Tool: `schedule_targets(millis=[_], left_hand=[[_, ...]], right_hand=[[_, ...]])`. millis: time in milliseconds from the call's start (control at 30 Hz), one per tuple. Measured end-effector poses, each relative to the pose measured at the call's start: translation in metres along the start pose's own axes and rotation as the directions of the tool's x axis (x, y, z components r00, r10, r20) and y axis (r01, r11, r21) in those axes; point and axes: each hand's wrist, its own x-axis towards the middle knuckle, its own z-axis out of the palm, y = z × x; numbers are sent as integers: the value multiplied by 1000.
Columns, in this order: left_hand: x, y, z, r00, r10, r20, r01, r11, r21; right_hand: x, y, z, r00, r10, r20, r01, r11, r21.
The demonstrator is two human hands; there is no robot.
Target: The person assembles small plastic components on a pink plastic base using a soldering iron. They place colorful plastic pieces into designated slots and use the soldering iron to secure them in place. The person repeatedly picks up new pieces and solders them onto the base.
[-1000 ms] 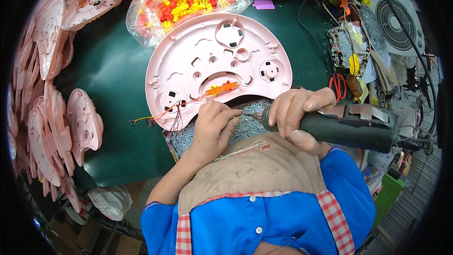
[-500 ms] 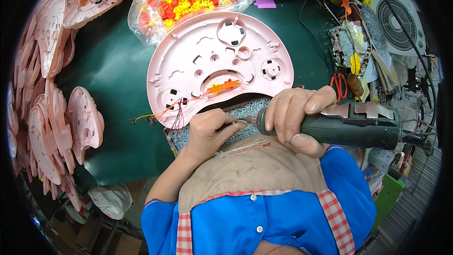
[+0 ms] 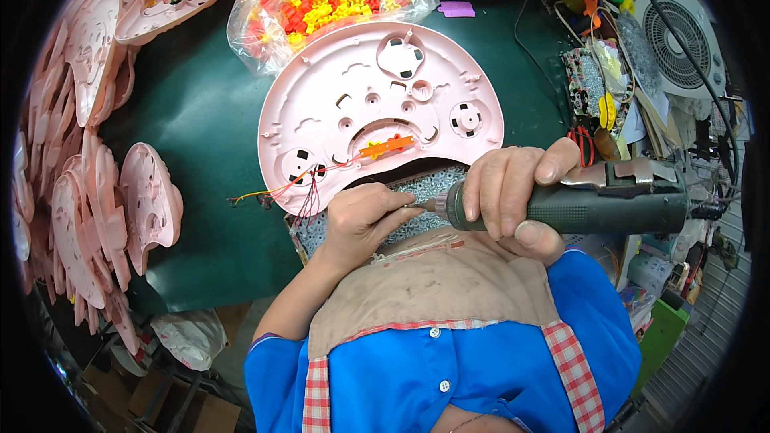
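My right hand [image 3: 513,192] is wrapped around a dark green electric screwdriver [image 3: 618,208], which lies level with its bit pointing left. At the bit's tip, the thumb and fingers of my left hand [image 3: 357,212] are pinched together; whatever is between them is too small to make out. Beneath both hands sits a tray of small metal screws [image 3: 437,180], partly covered. Just beyond is a pink half-round plastic shell [image 3: 309,80], its hollow inner side up. An orange strip [image 3: 388,146] lies over its central slot with yellow plastic behind, and thin wires [image 3: 281,190] run off leftward.
A clear bag of red and yellow plastic parts [image 3: 337,4] stands behind the shell. Pink shells [image 3: 152,200] are piled along the left and far edges of the green table [image 3: 216,265]. To the right are red-handled pliers [image 3: 582,144], clutter and a white fan [image 3: 682,44].
The screwdriver has tilted slightly so it lies more level, and its bit still meets my left fingertips. The whole view has shifted a little; the shell and bag appear slightly further right.
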Motion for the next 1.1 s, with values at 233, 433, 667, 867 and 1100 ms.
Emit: schedule_targets(millis=[233, 433, 667, 867, 1100], left_hand=[[4, 6, 3, 996, 71, -55, -46, 933, 358], [36, -5, -42, 980, -195, -29, 185, 857, 482], [45, -41, -48, 874, -469, 127, 336, 773, 538], [52, -47, -54, 875, -423, 236, 265, 826, 498], [45, -38, -55, 916, -381, 124, 309, 868, 389]], right_hand=[[-1, 12, 6, 998, 51, -40, -57, 987, -153], [7, 40, 2, 997, -46, -68, 16, 921, -389], [2, 82, -2, 997, -25, -76, -9, 910, -414], [2, 96, -5, 995, -38, -95, -3, 918, -396], [10, 94, -3, 976, -15, -217, -67, 927, -369]])
